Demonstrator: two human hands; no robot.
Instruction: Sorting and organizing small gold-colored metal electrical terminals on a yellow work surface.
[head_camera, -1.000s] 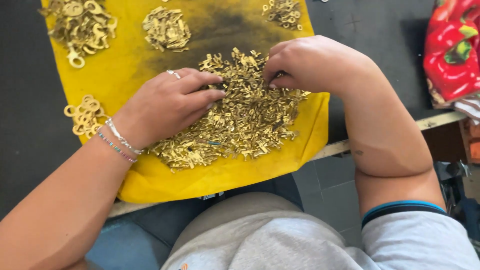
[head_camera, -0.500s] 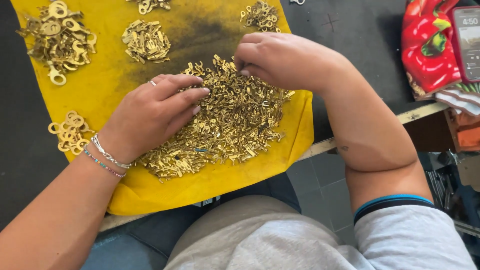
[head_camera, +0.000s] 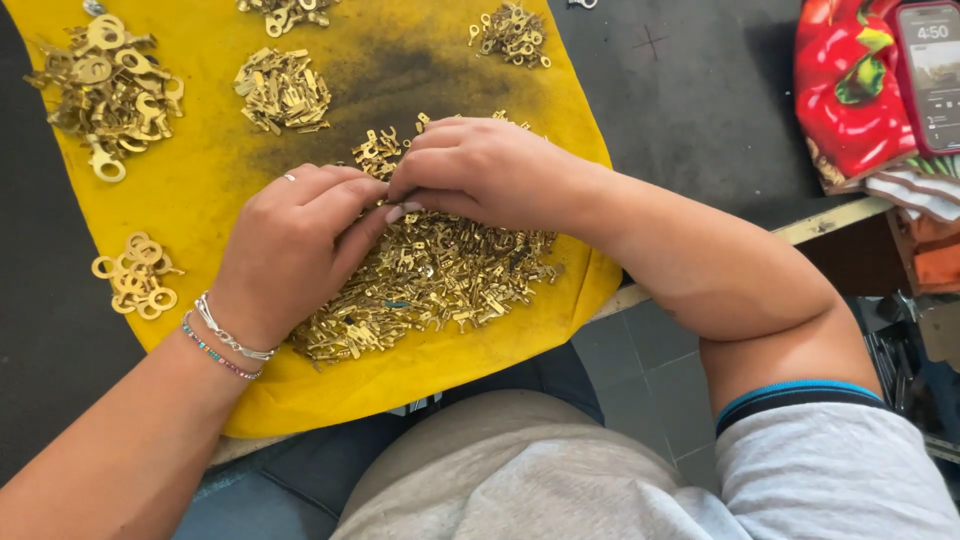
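In the head view, the left hand (head_camera: 290, 245) and the right hand (head_camera: 490, 170) are meeting over the big heap of small brass terminals (head_camera: 430, 275), which is lying in the middle of the yellow cloth (head_camera: 200, 190) on the dark tabletop (head_camera: 690, 110). Both sets of fingers are curling together at their tips; whether they are pinching a piece cannot be told. Smaller sorted piles are sitting apart: ring terminals (head_camera: 105, 85) at upper left, flat rings (head_camera: 135, 275) just beside the left wrist.
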